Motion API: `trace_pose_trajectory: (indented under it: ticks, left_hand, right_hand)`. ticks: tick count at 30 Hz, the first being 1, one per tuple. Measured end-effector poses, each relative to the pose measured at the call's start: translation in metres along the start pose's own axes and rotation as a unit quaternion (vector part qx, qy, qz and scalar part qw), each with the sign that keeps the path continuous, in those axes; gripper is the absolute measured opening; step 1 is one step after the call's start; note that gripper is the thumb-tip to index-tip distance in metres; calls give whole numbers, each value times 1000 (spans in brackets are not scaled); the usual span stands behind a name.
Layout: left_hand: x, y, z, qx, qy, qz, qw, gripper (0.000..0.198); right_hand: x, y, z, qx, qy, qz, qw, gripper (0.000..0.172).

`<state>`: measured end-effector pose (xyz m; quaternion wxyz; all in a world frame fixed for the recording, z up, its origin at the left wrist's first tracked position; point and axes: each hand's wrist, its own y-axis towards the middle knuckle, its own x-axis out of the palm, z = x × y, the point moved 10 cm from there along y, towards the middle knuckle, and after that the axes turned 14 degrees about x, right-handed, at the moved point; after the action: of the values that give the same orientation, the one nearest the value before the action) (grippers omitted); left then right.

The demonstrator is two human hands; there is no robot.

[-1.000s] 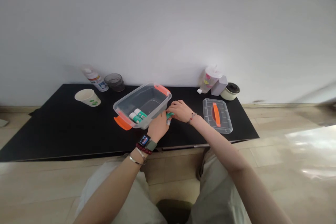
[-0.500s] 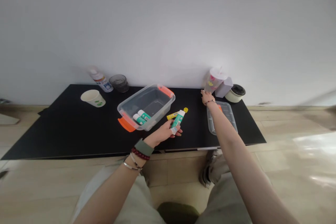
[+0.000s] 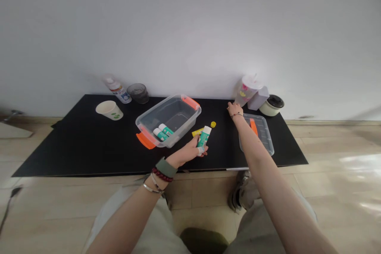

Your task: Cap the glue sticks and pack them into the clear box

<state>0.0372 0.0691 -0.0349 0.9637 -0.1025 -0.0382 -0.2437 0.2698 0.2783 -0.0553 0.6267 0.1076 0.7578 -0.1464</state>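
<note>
The surface (image 3: 74, 147) is black; the clear box (image 3: 168, 118) at centre has orange handles; the tube (image 3: 204, 137) is green with a white cap; the lid (image 3: 263, 139) right of centre carries an orange handle; the cup (image 3: 108, 109) at left is white with green marks.

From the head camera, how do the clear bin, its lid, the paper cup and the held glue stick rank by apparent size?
1. clear bin
2. lid
3. paper cup
4. glue stick, smallest even though it is nearest the camera
</note>
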Motion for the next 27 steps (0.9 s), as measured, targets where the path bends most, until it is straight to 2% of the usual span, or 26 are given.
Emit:
trace_pose_trajectory:
  ticks: [4,6,7,8,9,11,12,14,16,18,20,24,27]
  left_hand:
    - [-1,3,2,22,-14,16,1000,42]
    - [-1,5,6,33,-26,29,999,44]
    - [-1,5,8,38,-28,35,998,46]
    - [-1,5,11,44,-28,39,998,47]
    - [0,5,14,50,-26,40,998,48]
    - [2,4,22,63,-25,37,997,48]
    - [3,4,24,69,-25,35,997,48]
    - [4,4,27,80,-25,32,996,49]
    - [4,5,26,87,-22,27,996,51]
    - [4,7,22,87,-17,21,996,54]
    - [4,7,19,89,-13,6,996,56]
    - [8,0,16,82,4,-51,995,56]
    - [10,-10,15,67,7,-91,994,57]
  right_hand:
    - [-7,-13,-15,-15,54,-10,998,32]
    - [-13,-28,-23,-17,166,-35,985,34]
    - [-16,-38,-27,-16,256,-63,964,35]
    - [-18,-50,-31,-16,360,-102,927,36]
    - [-19,-64,-36,-19,459,-148,876,38]
    - [-24,-98,-48,-38,588,-230,775,43]
    - [-27,-115,-52,-45,621,-258,739,46]
    - [-34,-143,-55,-50,656,-286,697,47]
    - [-40,-163,-53,-49,664,-287,688,47]
    - [-45,-176,-51,-53,661,-279,695,47]
    - [-53,-187,-51,-74,647,-269,710,47]
    - [-69,-209,-53,-158,584,-240,759,43]
    - [-67,-223,-54,-193,541,-248,780,39]
